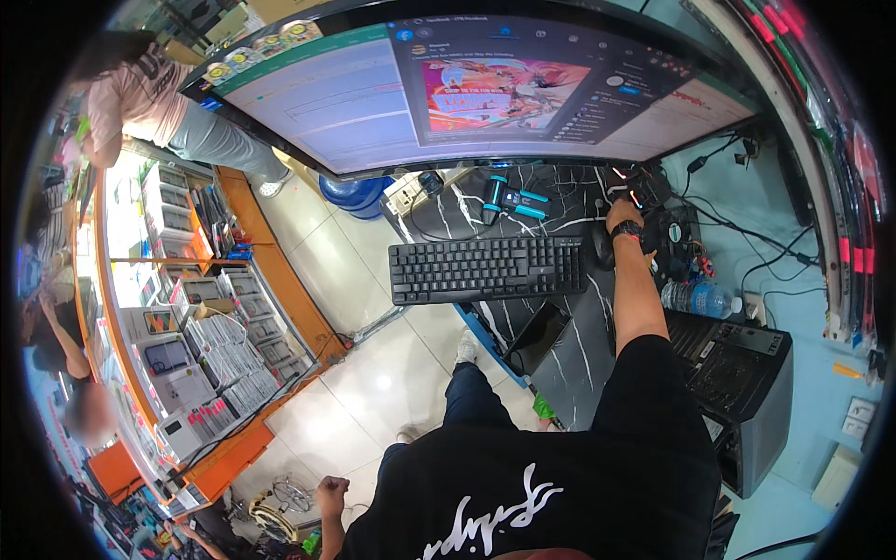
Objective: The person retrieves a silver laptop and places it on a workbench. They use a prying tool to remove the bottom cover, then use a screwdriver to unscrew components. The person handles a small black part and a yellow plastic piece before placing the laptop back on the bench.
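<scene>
My right hand (623,217), with a dark band on its wrist, reaches over the desk to its back right. Its fingers curl at a small dark device with a glowing orange edge (637,198); what they grip is too small to make out. A dark rounded mouse (603,246) lies beside that wrist. Left of it sits a black keyboard (485,269). My left hand (331,495) hangs low at my side over the floor, fingers curled closed, with nothing visible in them. A large curved monitor (373,98) stands lit beyond the keyboard.
A teal-and-black handheld tool (504,200) and a white power strip (411,194) lie behind the keyboard. A dark phone or tablet (539,331) rests near the desk edge. Right of my arm are a water bottle (700,300), cables and a computer tower (747,373). An orange-framed display case (289,308) stands left.
</scene>
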Available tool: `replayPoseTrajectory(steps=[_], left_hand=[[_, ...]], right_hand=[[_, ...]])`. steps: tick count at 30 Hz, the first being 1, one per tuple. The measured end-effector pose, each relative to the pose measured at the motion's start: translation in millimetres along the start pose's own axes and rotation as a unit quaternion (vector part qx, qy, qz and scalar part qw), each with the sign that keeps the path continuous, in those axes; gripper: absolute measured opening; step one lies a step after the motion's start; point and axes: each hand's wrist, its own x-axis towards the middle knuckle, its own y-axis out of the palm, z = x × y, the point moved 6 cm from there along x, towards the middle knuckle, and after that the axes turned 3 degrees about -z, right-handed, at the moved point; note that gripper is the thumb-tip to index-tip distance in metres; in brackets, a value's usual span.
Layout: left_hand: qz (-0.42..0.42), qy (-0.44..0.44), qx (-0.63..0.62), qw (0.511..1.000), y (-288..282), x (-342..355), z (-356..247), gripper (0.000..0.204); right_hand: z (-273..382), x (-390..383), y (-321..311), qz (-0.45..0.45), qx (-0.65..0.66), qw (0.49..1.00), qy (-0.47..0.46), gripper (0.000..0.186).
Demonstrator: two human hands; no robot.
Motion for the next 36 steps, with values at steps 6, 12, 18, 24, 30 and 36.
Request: replayPoseTrajectory(steps=[6, 12, 18, 24, 30, 36], left_hand=[[-0.020, 0.005, -0.037, 0.999, 19, -18, 8, 0.010], [-0.070, -0.010, -0.090, 0.993, 27, -56, 81, 0.009], [-0.108, 0.013, -0.204, 0.973, 35, -79, 216, 0.012], [-0.193, 0.031, -0.324, 0.926, -26, -108, 304, 0.013], [-0.203, 0.135, -0.568, 0.786, -181, -182, 209, 0.009], [-0.158, 0.199, -0.698, 0.669, -295, -216, 228, 0.012]], right_hand=[[-6, -10, -5, -0.032, 0.054, 0.998, -0.027, 0.038], [5, -103, -54, -0.191, 0.199, 0.958, -0.078, 0.026], [161, -363, -100, -0.061, 0.444, 0.831, -0.328, 0.010], [330, -679, -87, 0.255, 0.521, 0.695, -0.425, 0.005], [435, -980, -72, 0.417, 0.378, 0.525, -0.639, 0.007], [487, -1232, -50, 0.397, 0.107, 0.330, -0.850, 0.014]])
